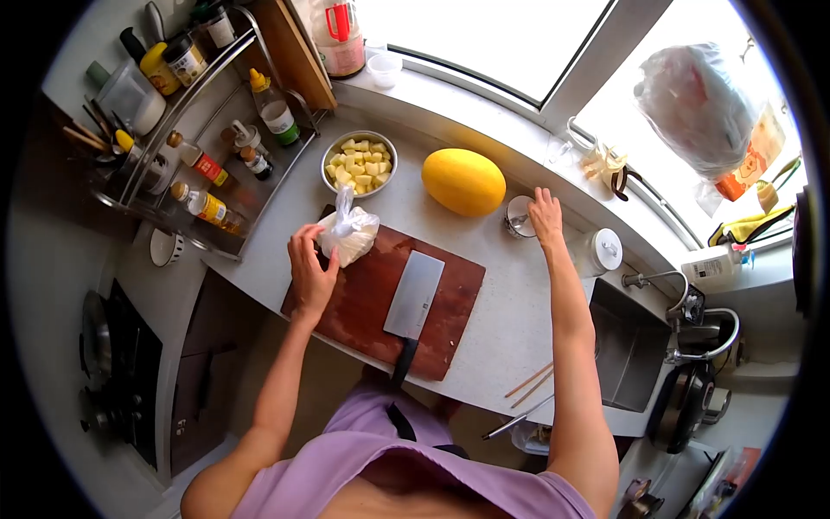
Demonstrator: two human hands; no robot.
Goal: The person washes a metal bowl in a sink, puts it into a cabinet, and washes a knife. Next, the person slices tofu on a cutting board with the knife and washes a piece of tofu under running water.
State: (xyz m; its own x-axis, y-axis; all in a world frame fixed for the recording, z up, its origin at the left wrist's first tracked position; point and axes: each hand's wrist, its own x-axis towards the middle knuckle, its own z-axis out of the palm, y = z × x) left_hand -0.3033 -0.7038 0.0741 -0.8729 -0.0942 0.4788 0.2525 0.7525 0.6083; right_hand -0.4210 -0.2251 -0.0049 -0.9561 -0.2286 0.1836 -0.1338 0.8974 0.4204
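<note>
My left hand (311,268) is beside a knotted clear plastic bag (348,235) with something white in it, on the corner of a reddish-brown cutting board (359,298). Its thumb and fingers are apart, with the fingertips at the bag's side. On the board lies a cleaver (416,296), its black handle pointing towards me. My right hand (545,213) reaches to the rim of a small cup (520,216) with a shiny utensil in it. Those fingers are bent close together, and what they grip is hidden. A yellow melon (463,182) lies left of the cup.
A metal bowl (327,169) of pale cut cubes stands behind the bag. A lidded white jar (603,250) sits right of my right hand, by the sink (627,346). Chopsticks (529,384) lie near the front edge. A rack (177,117) of bottles is at left.
</note>
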